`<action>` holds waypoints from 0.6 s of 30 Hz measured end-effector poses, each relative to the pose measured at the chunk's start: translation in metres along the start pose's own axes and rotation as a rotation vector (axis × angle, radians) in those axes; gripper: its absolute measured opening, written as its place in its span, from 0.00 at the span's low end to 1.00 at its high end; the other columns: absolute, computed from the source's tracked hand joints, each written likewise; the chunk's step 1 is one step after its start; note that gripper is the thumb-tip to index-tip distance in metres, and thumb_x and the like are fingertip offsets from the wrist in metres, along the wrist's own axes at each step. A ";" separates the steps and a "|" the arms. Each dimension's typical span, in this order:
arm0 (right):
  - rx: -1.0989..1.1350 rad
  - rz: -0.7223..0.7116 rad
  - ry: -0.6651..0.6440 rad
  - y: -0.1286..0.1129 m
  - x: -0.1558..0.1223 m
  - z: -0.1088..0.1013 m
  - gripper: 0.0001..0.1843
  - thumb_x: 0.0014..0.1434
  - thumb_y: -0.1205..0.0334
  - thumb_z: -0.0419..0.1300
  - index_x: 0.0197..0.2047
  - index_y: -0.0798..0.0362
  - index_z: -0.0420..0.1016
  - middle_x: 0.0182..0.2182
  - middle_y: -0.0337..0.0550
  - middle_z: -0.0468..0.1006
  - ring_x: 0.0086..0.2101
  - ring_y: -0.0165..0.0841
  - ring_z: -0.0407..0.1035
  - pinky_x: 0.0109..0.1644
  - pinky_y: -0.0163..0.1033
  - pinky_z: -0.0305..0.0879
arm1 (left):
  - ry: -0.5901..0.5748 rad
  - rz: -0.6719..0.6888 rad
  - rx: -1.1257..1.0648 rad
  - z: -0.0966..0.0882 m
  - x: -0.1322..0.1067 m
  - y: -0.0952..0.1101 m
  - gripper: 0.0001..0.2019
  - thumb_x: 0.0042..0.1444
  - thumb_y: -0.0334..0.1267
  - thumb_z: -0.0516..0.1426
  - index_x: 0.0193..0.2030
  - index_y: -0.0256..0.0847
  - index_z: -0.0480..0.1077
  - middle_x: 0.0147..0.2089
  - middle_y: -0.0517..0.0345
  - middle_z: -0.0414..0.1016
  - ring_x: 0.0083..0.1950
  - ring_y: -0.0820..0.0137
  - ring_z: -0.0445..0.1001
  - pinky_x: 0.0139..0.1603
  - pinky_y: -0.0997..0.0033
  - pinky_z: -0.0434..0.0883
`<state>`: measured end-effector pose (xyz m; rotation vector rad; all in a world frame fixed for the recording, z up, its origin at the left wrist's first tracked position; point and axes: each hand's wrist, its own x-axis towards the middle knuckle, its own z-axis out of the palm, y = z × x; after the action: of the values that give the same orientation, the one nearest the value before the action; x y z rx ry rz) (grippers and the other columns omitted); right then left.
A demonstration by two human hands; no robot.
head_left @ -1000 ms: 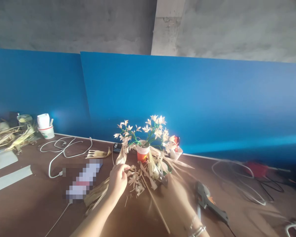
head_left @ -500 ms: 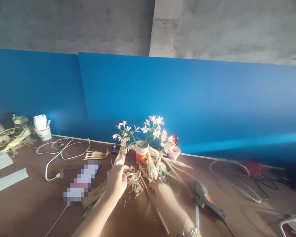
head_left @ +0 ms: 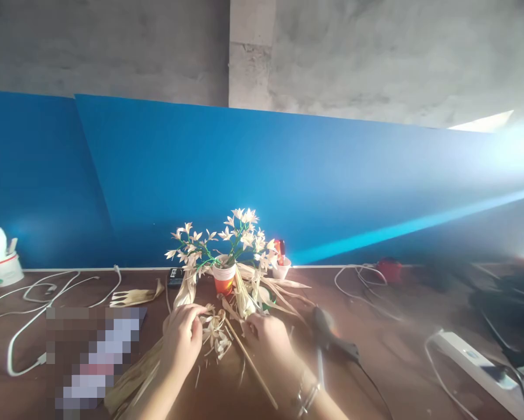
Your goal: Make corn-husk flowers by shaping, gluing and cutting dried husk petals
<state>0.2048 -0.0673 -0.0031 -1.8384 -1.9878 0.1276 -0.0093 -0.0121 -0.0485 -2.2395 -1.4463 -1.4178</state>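
Observation:
My left hand (head_left: 184, 337) is closed, with its fingers curled at the left edge of a small pile of pale husk flowers (head_left: 218, 335). What its fingertips hold, if anything, cannot be made out. On the other side of the pile, my right hand (head_left: 268, 341) is also closed, and its fingertips are partly hidden. Between the hands a thin straw-coloured stick (head_left: 251, 364) lies slanting beside the right hand. Just beyond stands an orange and white paper cup (head_left: 224, 280) holding green-stemmed stalks with cream flowers (head_left: 244, 233). Dried corn husks (head_left: 244, 300) spread around its base.
A dark glue gun (head_left: 329, 335) lies right of my right hand. Toward the left are a blurred-out phone (head_left: 100, 361), white cables (head_left: 25, 315) and a white cup (head_left: 3, 271). A white power strip (head_left: 476, 364) lies at right. A blue partition (head_left: 244, 157) closes off the back.
The view has swung to the right, so everything on the table shifts left in the picture. Both hands stay by the flower pile, with only slight finger movement. The power strip now shows more.

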 end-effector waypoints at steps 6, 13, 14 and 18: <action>-0.010 0.247 0.106 0.021 0.021 -0.013 0.14 0.61 0.68 0.51 0.30 0.52 0.76 0.35 0.44 0.79 0.38 0.33 0.70 0.38 0.32 0.57 | 0.009 0.008 -0.018 0.000 0.001 0.004 0.14 0.55 0.26 0.48 0.38 0.45 0.73 0.39 0.55 0.80 0.45 0.60 0.77 0.47 0.60 0.68; -0.087 0.300 0.053 0.033 0.025 -0.006 0.13 0.52 0.69 0.57 0.41 0.55 0.76 0.42 0.53 0.77 0.45 0.43 0.70 0.44 0.40 0.60 | -0.056 0.012 -0.071 0.001 0.000 0.016 0.13 0.58 0.28 0.48 0.38 0.45 0.73 0.39 0.53 0.80 0.45 0.61 0.76 0.48 0.59 0.69; -0.105 0.281 0.072 0.033 0.021 -0.004 0.12 0.53 0.67 0.58 0.41 0.53 0.76 0.42 0.53 0.77 0.44 0.43 0.69 0.44 0.41 0.60 | -0.071 0.004 -0.079 0.002 -0.001 0.019 0.13 0.58 0.29 0.48 0.39 0.45 0.73 0.40 0.53 0.80 0.45 0.60 0.76 0.48 0.59 0.68; -0.169 0.239 0.090 0.030 0.006 0.004 0.12 0.54 0.63 0.59 0.43 0.51 0.75 0.41 0.51 0.76 0.42 0.42 0.70 0.42 0.40 0.60 | -0.204 -0.053 -0.083 0.010 -0.001 0.032 0.11 0.58 0.31 0.52 0.40 0.45 0.74 0.40 0.53 0.80 0.45 0.59 0.76 0.46 0.59 0.69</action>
<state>0.2315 -0.0569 -0.0154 -2.1459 -1.7590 -0.0544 0.0213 -0.0247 -0.0433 -2.4782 -1.5439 -1.3195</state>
